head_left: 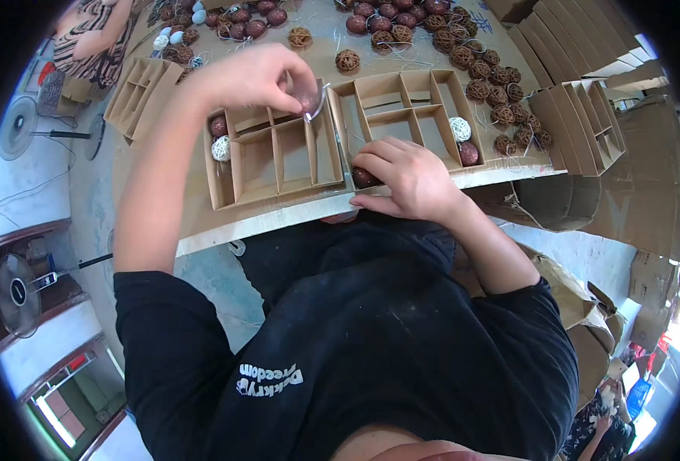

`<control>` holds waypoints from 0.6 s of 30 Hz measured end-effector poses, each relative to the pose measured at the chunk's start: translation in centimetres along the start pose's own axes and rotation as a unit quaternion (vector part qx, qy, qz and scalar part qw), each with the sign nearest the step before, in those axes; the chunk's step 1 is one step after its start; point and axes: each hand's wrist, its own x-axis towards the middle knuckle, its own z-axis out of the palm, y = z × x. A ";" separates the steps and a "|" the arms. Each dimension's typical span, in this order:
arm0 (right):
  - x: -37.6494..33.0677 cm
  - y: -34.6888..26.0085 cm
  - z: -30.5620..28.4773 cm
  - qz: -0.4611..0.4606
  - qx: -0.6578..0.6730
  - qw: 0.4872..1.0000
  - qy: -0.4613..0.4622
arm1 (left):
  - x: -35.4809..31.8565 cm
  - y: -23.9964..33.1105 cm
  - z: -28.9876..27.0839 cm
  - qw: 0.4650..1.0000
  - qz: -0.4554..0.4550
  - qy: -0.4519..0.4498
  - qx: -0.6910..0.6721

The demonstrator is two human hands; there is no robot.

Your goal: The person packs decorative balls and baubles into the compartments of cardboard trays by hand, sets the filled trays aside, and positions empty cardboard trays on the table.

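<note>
The left hand's (267,83) grip pinches a maroon ball (307,102) over the left divider box's (254,165) far-right corner; the right hand's (407,175) half-curled grip, hold unclear, covers a second ball (364,178) at the right divider box's (432,124) near-left corner.

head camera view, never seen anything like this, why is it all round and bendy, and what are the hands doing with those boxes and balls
There's no machine here: one wide fisheye camera, worn on the person's head, looks down, so straight edges bend. Below is the person's black shirt. On the table sit two divided cardboard trays, side by side, with a few balls inside. Beyond them lie brown woven balls and glossy reddish ones. The left hand seems to pinch a shiny reddish ball over the left tray; the right hand touches a dark brown ball in the right tray's near corner.
</note>
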 end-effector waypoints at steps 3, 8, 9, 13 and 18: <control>0.5 -0.2 -0.8 0.031 0.078 0.996 -0.005 | -0.3 0.1 3.1 0.996 -0.010 0.083 0.033; 2.3 0.5 -2.3 0.060 0.089 0.983 -0.151 | -0.8 1.4 5.8 0.981 -0.044 0.173 0.077; 2.9 0.7 -2.5 0.059 0.071 0.977 -0.194 | -1.1 1.5 6.2 0.978 -0.020 0.181 0.103; 3.8 0.9 -2.4 0.057 0.059 0.975 -0.207 | -4.0 4.3 7.5 0.981 -0.063 0.181 -0.003; 4.2 1.1 -2.5 0.058 0.106 0.984 -0.132 | -5.7 6.2 13.4 0.957 -0.060 0.284 -0.011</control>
